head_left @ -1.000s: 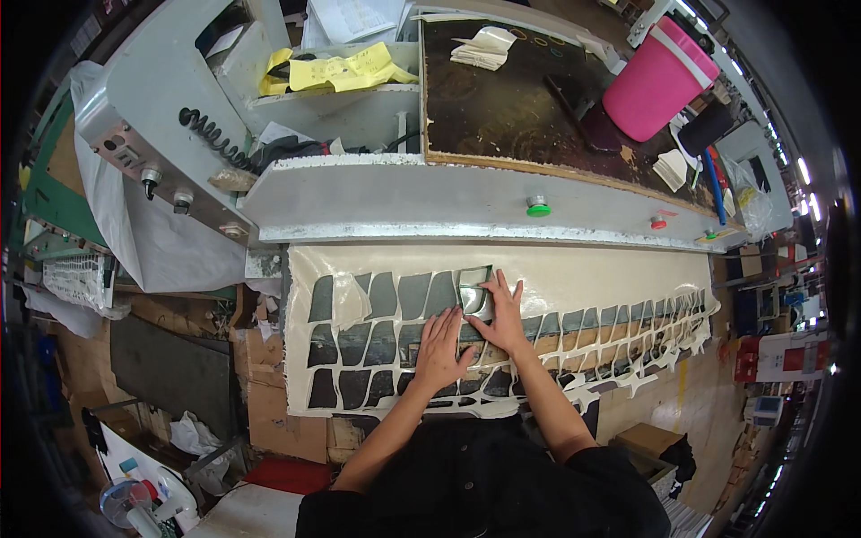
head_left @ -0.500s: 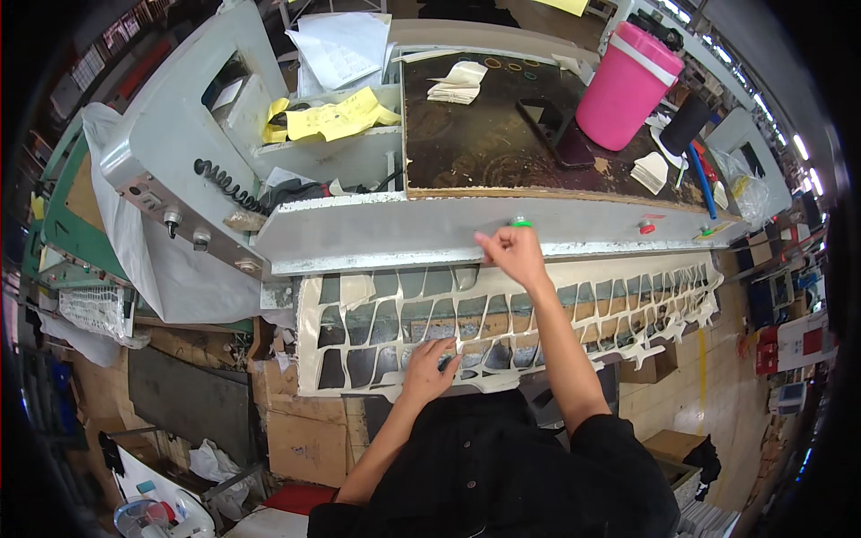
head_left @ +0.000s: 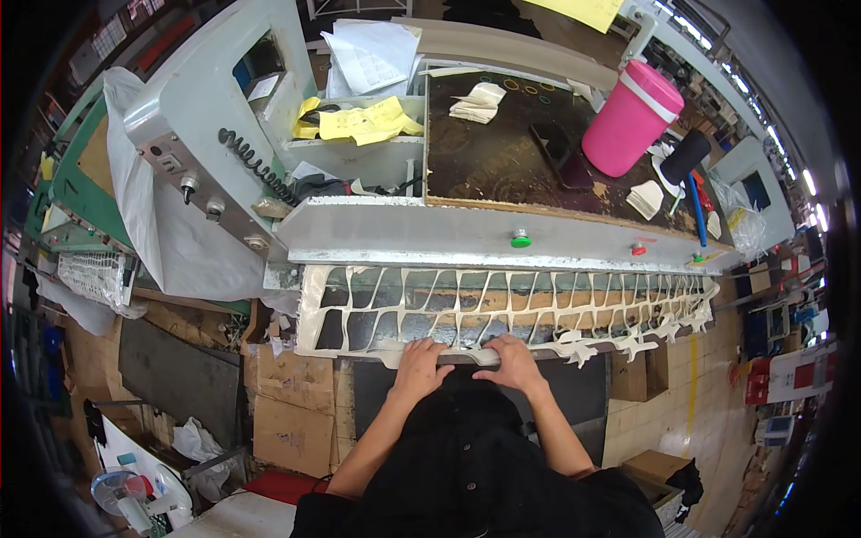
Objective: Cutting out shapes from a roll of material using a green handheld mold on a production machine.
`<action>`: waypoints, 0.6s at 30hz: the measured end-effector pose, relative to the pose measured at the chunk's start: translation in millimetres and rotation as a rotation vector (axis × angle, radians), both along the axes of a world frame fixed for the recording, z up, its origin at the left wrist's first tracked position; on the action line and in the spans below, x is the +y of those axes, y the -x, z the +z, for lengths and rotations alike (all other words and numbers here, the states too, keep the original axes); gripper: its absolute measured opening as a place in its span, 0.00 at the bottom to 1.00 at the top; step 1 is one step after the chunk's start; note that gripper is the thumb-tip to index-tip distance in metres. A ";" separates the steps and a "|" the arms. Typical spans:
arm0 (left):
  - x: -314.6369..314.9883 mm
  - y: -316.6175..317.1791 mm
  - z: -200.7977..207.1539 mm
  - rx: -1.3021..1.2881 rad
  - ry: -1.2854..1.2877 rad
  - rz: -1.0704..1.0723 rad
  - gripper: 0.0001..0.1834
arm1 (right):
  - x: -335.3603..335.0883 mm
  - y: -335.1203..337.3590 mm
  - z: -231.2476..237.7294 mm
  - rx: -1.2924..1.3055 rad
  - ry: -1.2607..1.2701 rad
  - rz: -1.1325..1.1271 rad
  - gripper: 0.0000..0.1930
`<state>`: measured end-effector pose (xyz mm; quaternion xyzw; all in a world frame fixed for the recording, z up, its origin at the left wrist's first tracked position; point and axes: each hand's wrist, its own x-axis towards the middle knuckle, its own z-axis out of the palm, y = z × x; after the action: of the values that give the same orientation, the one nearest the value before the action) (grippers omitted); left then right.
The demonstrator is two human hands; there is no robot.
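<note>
A cream sheet with rows of cut-out openings, leaving a lattice of thin strips, lies on a worn dark and brown board under the front of a grey machine. My left hand is closed over the near edge of the sheet, thumb toward me. Beside it, a short gap to the right, my right hand closes over the same edge. Both sets of fingertips rest on the sheet's near border. What the thumbs press against underneath is hidden.
A green button and a red button sit on the machine front. On its dark wooden top stand a pink jug, a phone and cream cut pieces. Yellow paper lies in the left tray; cardboard lies at lower left.
My right hand has come down from the green button to the sheet's near edge. My left hand has shifted onto that edge too. The sheet sits further under the machine front.
</note>
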<state>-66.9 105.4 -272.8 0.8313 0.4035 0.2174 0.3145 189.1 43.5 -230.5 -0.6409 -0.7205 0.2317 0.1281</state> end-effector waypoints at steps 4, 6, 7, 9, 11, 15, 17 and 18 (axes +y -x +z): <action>-6.1 -4.0 -4.3 -0.029 -0.052 0.051 0.23 | -12.1 10.3 -25.8 -0.053 -0.101 -0.159 0.25; -5.4 -5.6 -3.6 -0.051 -0.072 0.043 0.23 | -9.2 6.9 -31.9 -0.072 -0.107 -0.149 0.22; -4.2 -6.0 -4.3 -0.036 -0.080 0.046 0.23 | -8.2 8.1 -29.7 -0.063 -0.107 -0.154 0.20; -0.9 -7.2 -4.9 -0.030 -0.082 0.043 0.22 | -3.8 7.5 -28.9 -0.074 -0.108 -0.150 0.20; 1.6 -8.6 -3.6 -0.039 -0.077 0.037 0.22 | -3.0 6.4 -29.1 -0.097 -0.143 -0.134 0.20; -7.1 -4.8 -6.6 -0.035 -0.071 0.032 0.21 | -8.7 6.1 -27.5 -0.082 -0.120 -0.104 0.20; -12.0 -1.2 -13.2 -0.020 -0.057 0.019 0.21 | -16.7 4.5 -32.6 -0.053 -0.117 -0.055 0.20; -15.0 0.9 -17.4 -0.033 -0.047 0.016 0.23 | -20.8 4.6 -34.2 -0.062 -0.114 -0.046 0.20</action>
<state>-67.8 90.3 -290.2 0.8313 0.3998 0.2431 0.2999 184.5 22.7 -264.7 -0.6558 -0.7213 0.1672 0.1472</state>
